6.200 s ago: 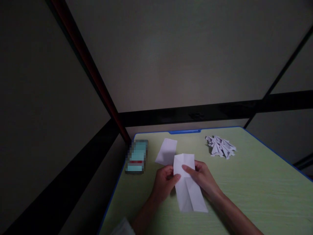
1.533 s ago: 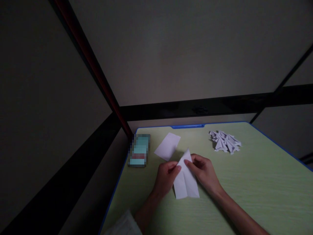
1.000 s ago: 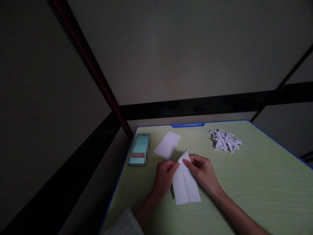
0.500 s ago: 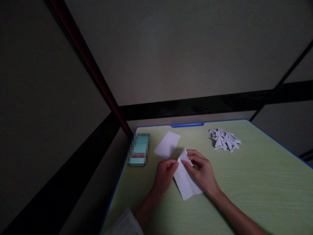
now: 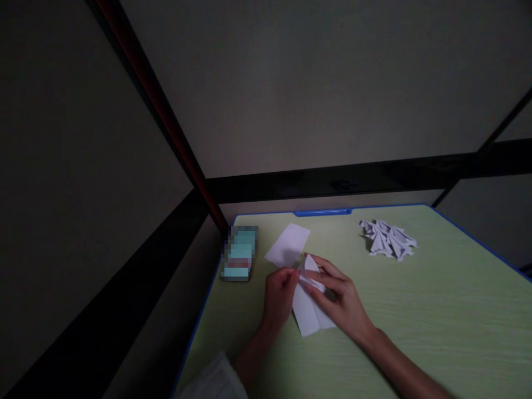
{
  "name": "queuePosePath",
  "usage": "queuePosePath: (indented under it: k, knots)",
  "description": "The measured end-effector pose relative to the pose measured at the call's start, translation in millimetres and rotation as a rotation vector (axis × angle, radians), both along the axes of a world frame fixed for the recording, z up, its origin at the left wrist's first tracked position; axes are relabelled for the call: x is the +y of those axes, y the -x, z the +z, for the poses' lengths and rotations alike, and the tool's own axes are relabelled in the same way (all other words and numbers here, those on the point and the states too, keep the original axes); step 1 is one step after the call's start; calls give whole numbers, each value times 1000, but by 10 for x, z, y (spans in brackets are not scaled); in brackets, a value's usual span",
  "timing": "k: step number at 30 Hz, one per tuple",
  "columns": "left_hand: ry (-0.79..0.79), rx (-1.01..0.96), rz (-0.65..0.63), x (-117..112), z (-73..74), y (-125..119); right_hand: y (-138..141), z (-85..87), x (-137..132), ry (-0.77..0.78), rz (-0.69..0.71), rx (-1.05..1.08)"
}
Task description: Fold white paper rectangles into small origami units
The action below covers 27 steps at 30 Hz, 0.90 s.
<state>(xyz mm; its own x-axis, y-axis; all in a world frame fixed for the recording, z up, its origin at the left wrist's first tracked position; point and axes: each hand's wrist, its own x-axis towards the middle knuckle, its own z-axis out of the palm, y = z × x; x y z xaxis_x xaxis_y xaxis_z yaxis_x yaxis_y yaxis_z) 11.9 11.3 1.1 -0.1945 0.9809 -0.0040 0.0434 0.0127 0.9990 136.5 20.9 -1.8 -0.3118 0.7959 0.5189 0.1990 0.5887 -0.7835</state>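
Observation:
A partly folded sheet of white paper [image 5: 308, 315] is held between both hands above the light green table [image 5: 436, 327]. Its upper end has small raised flaps; a lengthwise crease runs down the lower part. My left hand [image 5: 279, 296] pinches the paper's left edge near the folds, thumb and forefinger together. My right hand [image 5: 343, 293] grips the folded upper end, with fingers around a raised flap and the thumb below it. Part of the sheet is hidden behind the right hand. Just beyond the hands lies a flat white sheet [image 5: 288, 244].
A phone [image 5: 240, 252] with a blurred-out screen lies at the table's left edge. Several folded white paper pieces [image 5: 386, 241] sit in a cluster at the back right. A blue handle [image 5: 323, 212] marks the table's far edge, close to the wall [image 5: 324, 111].
The right fingers have shifted onto the upper flap, which now stands raised and more opened out. The paper's lower end has swung a little left. The camera view has turned slightly.

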Motion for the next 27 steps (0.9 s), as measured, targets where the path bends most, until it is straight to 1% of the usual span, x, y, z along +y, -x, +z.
queuePosePath:
  k: [3, 6, 8, 11, 13, 18, 23, 27]
  knots:
    - [1, -12, -8, 3, -5, 1, -36, -7, 2, -89, 4, -31]
    - [8, -10, -12, 4, -9, 9, -50, -14, 9, -104, 17, -20]
    - [5, -9, -2, 3, -10, 15, -42, -15, 18, -40, 37, 15]
    - [8, -9, 12, 1, -19, 19, -17, -18, 37, 107, 51, 96]
    - [7, -14, 11, -1, -29, 16, 1, -27, 48, 166, 54, 118]
    - [2, -26, 34, 1, -33, 3, 5, -39, 45, 204, 83, 103]
    - [-7, -9, 70, 17, -45, -4, -49, -2, 34, 250, 210, 68]
    - [17, -68, 53, 36, -76, -6, -48, -6, 40, 266, 207, 64]
